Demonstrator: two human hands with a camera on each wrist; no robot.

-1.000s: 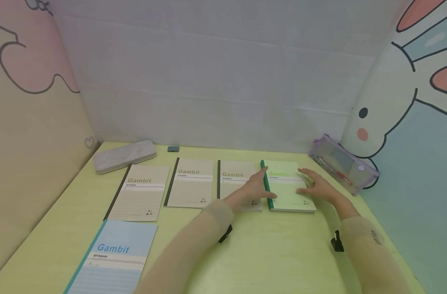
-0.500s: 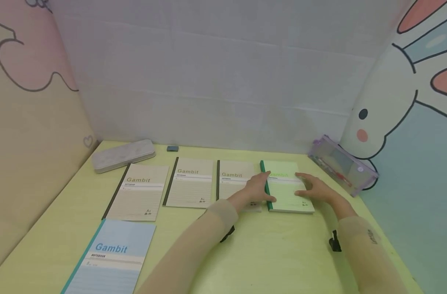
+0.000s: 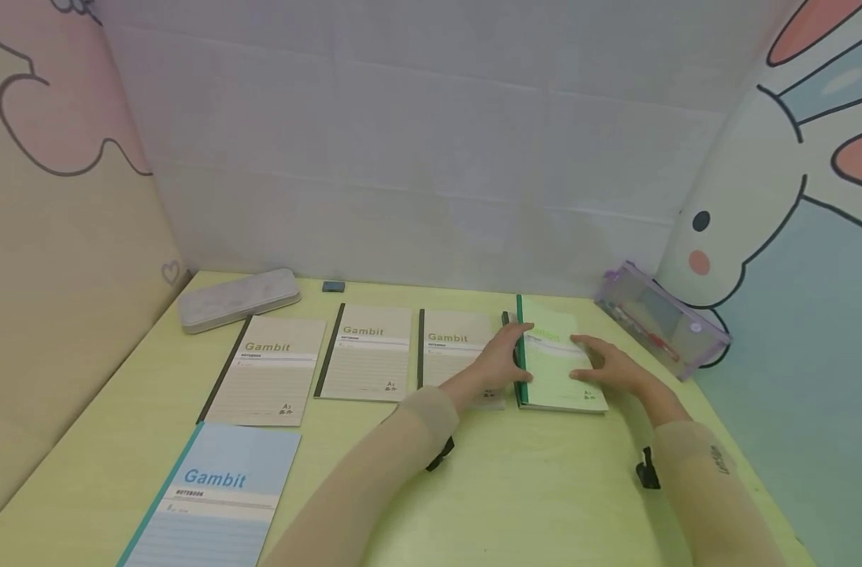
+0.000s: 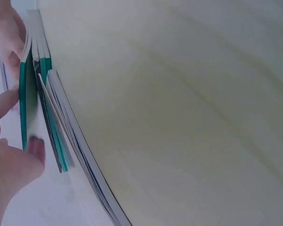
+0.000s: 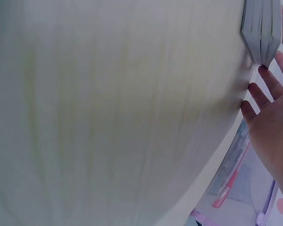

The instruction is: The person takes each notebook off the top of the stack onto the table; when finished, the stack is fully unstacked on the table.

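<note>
A green notebook (image 3: 554, 366) with a darker green spine tops a small stack at the table's right. My left hand (image 3: 497, 361) pinches its spine edge, which is raised at a tilt; in the left wrist view, one finger lies on the cover and a fingertip (image 4: 36, 147) reaches under it. Beneath show a black-spined notebook (image 4: 49, 127) and another green spine (image 4: 45, 66). My right hand (image 3: 610, 364) is at the stack's right edge, fingers spread; in the right wrist view a fingertip touches the stack's corner (image 5: 262, 33).
Beige Gambit notebooks (image 3: 365, 354) lie in a row to the left, one partly behind my left arm. A blue notebook (image 3: 214, 496) lies nearer. At the back are a pale pencil tin (image 3: 239, 299), a small dark eraser-like block (image 3: 334, 287) and a purple mesh pencil pouch (image 3: 660, 319).
The top green notebook's spine side has lifted and shifted right and away, uncovering a dark spine below. My left hand has moved slightly right with it; my right hand stays at the other edge.
</note>
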